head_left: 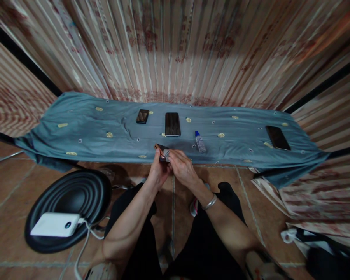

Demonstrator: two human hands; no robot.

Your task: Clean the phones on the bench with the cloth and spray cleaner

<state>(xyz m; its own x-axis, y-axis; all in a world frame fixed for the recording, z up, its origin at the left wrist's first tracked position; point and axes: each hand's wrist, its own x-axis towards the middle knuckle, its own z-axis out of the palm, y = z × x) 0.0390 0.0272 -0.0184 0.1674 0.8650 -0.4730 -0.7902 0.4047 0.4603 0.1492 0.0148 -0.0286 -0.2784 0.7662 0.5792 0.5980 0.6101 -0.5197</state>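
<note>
My left hand (159,171) is closed around a dark phone (161,147) with a copper-coloured edge, tilted up above the front edge of the bench. Fingers of my right hand (181,166) press a small light-grey piece of cloth (167,154) against the phone's end; the fingers hide part of both. Beyond my hands a black phone (172,124) lies on the blue patterned cover. To its left is a smaller black device (142,116). A clear bottle with a blue cap (200,142) lies on its side to the right of my hands.
The blue cover (105,147) drapes over a long, narrow bench. Another black phone (277,137) lies at its right end. On the floor at left, a white power bank (56,224) with a cable rests on a black round ridged seat (97,194). Striped curtains (169,50) hang behind.
</note>
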